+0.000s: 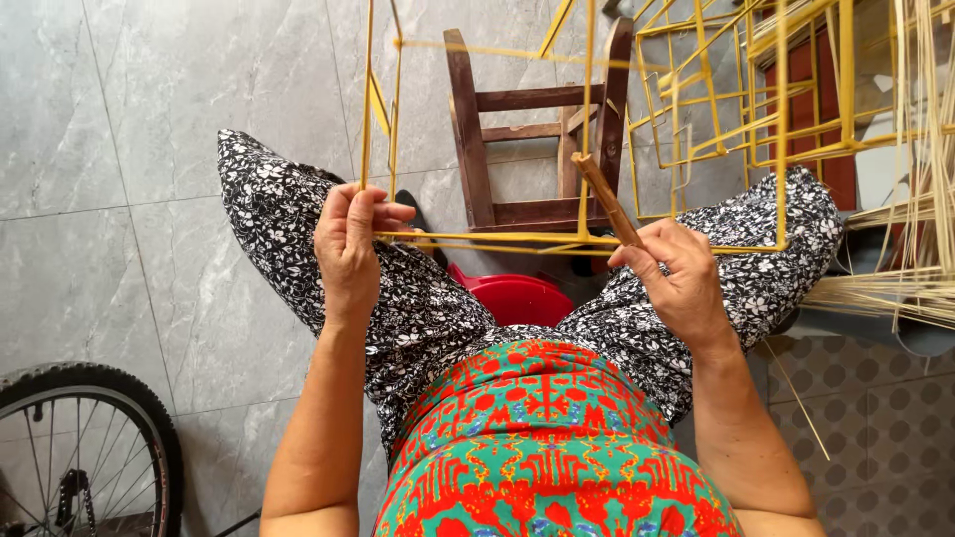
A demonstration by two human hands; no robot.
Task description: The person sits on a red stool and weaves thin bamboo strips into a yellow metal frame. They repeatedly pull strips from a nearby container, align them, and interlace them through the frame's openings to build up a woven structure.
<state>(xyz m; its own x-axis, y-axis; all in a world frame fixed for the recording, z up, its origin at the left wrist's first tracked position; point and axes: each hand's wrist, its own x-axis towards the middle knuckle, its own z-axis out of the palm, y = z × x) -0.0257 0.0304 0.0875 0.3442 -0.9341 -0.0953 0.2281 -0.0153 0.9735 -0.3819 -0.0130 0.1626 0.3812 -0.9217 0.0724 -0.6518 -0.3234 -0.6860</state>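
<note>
Frame position: yellow stick frame (557,239) hung in the air above the person's lap, carried by no desk, only by the two hands; its lower rail ran level from left to right, from one hand to the other.
Left hand: left hand (348,244) was clenched on the frame's left corner, fingers (383,212) wrapped around the place where the upright sticks met the lower rail.
Uprights: thin yellow sticks rose from that corner straight towards the top edge of the view, just beside the thumb.
Long axis: lower rail lay crosswise to both forearms, so each hand met it from below and behind.
Tool: brown wooden handle (604,197) slanted up and to the left from the right hand, its far end touching or nearly touching the frame near a middle upright; which, I could not tell.
Right hand: right hand (676,273) was closed around the handle's lower end and rested against the rail, nearer the working joint than the left.
Behind: dark wooden stool (537,139) stood on the grey tiled floor (119,199) beyond the knees, a red tub (512,296) between the legs.
Far right: finished yellow frames (736,89) were stacked there, with loose pale strips (895,288) just beside them.
Lower left corner: bicycle wheel (80,447), well apart.
</note>
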